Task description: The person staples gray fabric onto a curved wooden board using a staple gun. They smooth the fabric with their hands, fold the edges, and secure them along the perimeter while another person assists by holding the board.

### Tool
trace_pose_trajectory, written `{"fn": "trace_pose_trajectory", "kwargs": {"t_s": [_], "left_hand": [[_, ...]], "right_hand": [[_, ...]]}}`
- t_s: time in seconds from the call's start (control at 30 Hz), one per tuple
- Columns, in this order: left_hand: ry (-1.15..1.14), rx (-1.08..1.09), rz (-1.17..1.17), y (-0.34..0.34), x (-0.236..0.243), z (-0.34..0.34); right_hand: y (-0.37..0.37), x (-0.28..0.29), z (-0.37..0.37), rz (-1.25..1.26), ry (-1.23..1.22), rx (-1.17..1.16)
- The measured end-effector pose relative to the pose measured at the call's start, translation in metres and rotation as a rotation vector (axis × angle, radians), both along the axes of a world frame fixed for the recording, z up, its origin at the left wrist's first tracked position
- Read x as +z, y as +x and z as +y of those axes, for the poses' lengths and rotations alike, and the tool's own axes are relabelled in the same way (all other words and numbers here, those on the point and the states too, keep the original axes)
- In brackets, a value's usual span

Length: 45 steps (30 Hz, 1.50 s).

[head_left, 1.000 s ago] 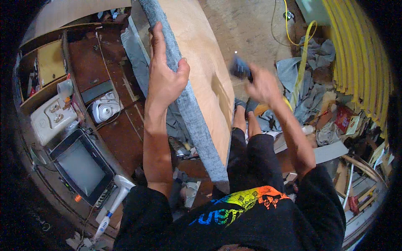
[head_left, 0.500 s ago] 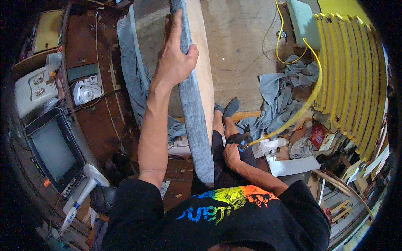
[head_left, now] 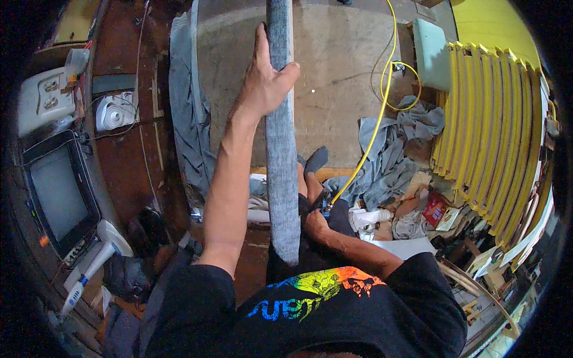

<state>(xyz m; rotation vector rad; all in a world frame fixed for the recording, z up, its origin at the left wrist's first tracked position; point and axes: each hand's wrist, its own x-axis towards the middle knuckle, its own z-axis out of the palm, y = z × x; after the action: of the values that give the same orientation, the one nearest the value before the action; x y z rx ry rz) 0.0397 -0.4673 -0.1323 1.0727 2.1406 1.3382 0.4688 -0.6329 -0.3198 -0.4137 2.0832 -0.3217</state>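
Board (head_left: 282, 167), long and thin from where you look, stands up in front of you, with its gray, cloth-like edge facing you. It runs from the top of your view down to just before your black shirt (head_left: 322, 298). Your left hand (head_left: 265, 83) grips it high up: the fingers lie along the left side, and the thumb reaches over the gray edge to the right side. Your right hand (head_left: 315, 224) is low, near your leg, just right of the board. It is curled around a dark tool (head_left: 321, 201), but some of its fingers are hidden. A yellow hose (head_left: 371, 137) goes up from the tool and makes a loop near a pale green block (head_left: 431, 53). Gray rags (head_left: 388, 164) lie in a heap to the right of your foot (head_left: 316, 160). Past them is a stack of yellow wavy sheets (head_left: 486, 131). Off to your left sits a screen (head_left: 61, 185) with a black frame.
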Motion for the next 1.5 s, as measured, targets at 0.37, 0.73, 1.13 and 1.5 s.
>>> {"fn": "trace_pose_trajectory", "kwargs": {"t_s": [0.37, 0.73, 1.13, 1.5], "left_hand": [[0.06, 0.021, -0.047, 0.008, 0.007, 0.007], [0.061, 0.025, -0.172, 0.022, 0.015, 0.013], [0.251, 0.068, -0.559, 0.019, -0.006, 0.006], [0.373, 0.199, -1.165, 0.064, -0.034, -0.073]], "right_hand": [[0.04, -0.051, -0.018, 0.081, -0.169, -0.165], [0.04, 0.004, 0.003, 0.131, -0.349, -0.011], [-0.181, 0.208, 0.164, 0.259, -0.805, -1.923], [-0.233, 0.238, 0.16, 0.576, -0.649, -1.999]]}}
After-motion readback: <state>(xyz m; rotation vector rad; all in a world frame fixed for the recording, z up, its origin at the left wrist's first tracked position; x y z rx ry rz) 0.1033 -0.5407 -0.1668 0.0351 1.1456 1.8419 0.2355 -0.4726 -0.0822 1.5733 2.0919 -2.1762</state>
